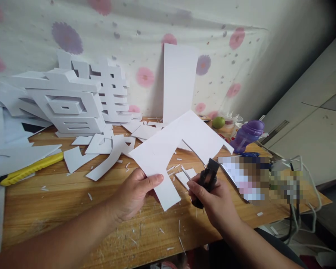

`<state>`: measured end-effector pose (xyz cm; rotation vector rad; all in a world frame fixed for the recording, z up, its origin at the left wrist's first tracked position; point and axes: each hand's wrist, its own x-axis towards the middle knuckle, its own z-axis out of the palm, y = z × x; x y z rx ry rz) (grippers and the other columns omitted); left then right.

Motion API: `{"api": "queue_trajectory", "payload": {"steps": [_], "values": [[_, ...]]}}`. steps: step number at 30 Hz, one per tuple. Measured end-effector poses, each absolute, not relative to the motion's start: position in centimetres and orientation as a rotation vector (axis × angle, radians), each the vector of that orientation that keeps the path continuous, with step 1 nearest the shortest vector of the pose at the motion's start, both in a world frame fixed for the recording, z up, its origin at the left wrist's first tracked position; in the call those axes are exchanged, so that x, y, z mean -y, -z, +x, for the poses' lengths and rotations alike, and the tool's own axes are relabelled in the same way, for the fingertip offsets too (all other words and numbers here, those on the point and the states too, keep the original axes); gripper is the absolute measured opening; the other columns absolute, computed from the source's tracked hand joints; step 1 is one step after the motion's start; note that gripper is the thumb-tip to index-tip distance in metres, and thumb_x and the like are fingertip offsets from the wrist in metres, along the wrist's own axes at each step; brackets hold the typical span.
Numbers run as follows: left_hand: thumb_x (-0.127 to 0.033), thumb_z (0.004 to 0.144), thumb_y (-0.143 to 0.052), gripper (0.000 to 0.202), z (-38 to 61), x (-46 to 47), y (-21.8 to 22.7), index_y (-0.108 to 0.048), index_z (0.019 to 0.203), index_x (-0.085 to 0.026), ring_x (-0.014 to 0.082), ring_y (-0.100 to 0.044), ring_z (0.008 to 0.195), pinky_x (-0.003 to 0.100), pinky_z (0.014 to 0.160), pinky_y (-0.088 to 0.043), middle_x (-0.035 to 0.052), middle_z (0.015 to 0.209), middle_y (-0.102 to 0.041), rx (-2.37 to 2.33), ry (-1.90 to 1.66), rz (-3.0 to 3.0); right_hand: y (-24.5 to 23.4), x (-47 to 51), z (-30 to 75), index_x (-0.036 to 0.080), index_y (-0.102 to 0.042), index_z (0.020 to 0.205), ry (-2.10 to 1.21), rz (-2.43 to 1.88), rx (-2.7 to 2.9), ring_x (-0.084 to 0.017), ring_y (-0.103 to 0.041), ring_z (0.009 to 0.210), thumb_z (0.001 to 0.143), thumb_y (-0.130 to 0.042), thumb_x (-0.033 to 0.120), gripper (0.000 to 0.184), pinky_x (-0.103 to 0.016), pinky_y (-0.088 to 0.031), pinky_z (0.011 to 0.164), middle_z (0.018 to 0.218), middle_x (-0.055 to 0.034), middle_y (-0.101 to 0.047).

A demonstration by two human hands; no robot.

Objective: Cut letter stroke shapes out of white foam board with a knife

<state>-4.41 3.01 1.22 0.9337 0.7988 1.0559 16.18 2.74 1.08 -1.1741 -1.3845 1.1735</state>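
Note:
My left hand (141,188) pinches a cut white foam board piece (168,149) between thumb and fingers near its lower end. This piece is angular, with two arms spreading from a peak, and is held above the wooden table. My right hand (212,198) is closed around a black hand tool (207,181) with a flat, squared head pointing up. Its exact kind is hard to make out. The tool is just right of the board's lower end and apart from it. Small white offcuts (184,175) lie on the table behind the tool.
White layered foam board characters (70,108) stand at the back left, and a white board strip (180,78) leans on the wall. A yellow utility knife (35,168) lies left. To the right are a purple bottle (246,134), a green fruit (218,122), a blurred flat device (240,179) and cables (315,209).

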Motion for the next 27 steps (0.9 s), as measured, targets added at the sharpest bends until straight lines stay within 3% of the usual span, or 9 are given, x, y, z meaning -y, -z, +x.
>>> {"api": "queue_trajectory", "payload": {"steps": [4,9,14,19,27], "values": [[-0.042,0.074,-0.076,0.023,-4.6,-2.9,-1.6,-0.069,0.077,-0.019,0.0178,-0.061,0.065,0.027,0.057,-0.048,0.0046,0.072,-0.069,-0.741,-1.008,0.890,-1.8,-3.0,17.2,0.017,-0.065,0.088,-1.012,-1.195,1.664,-0.015,-0.052,0.064,0.083,-0.065,0.049,0.032,-0.028,-0.041,0.059,0.070,-0.0004,-0.057],[-0.041,0.070,-0.080,0.027,-4.8,-2.6,-1.8,-0.070,0.082,-0.018,0.0150,-0.062,0.063,0.025,0.059,-0.050,0.0035,0.073,-0.068,-0.660,-0.923,0.802,-2.7,-2.8,17.8,0.018,-0.059,0.105,-1.000,-0.914,2.034,-0.017,-0.052,0.074,0.092,-0.047,0.059,0.044,-0.030,-0.042,0.067,0.083,-0.0025,-0.057],[-0.035,0.071,-0.081,0.023,-4.6,-2.1,-1.9,-0.074,0.083,-0.017,0.0098,-0.061,0.062,0.018,0.058,-0.048,0.0021,0.071,-0.068,-0.482,-0.840,0.732,-2.9,-2.8,17.5,0.016,-0.059,0.100,-0.991,-0.841,2.166,-0.019,-0.052,0.076,0.091,-0.040,0.068,0.056,-0.032,-0.040,0.068,0.085,-0.0051,-0.056],[-0.032,0.070,-0.083,0.019,-4.4,-1.7,-2.2,-0.075,0.080,-0.018,0.0085,-0.060,0.065,0.016,0.061,-0.046,0.0009,0.072,-0.067,-0.382,-0.798,0.738,-3.1,-2.9,16.8,0.018,-0.061,0.100,-0.918,-0.759,2.231,-0.018,-0.050,0.074,0.092,-0.037,0.068,0.056,-0.033,-0.039,0.070,0.081,-0.0032,-0.055],[-0.042,0.069,-0.081,0.027,-4.3,-1.5,-2.7,-0.071,0.076,-0.018,0.0087,-0.053,0.047,0.019,0.044,-0.040,0.0002,0.061,-0.059,-0.420,-0.732,0.786,-3.3,-3.4,16.6,0.018,-0.062,0.095,-0.830,-0.704,2.214,-0.016,-0.051,0.072,0.092,-0.043,0.066,0.052,-0.031,-0.039,0.069,0.079,-0.0019,-0.054]]}}
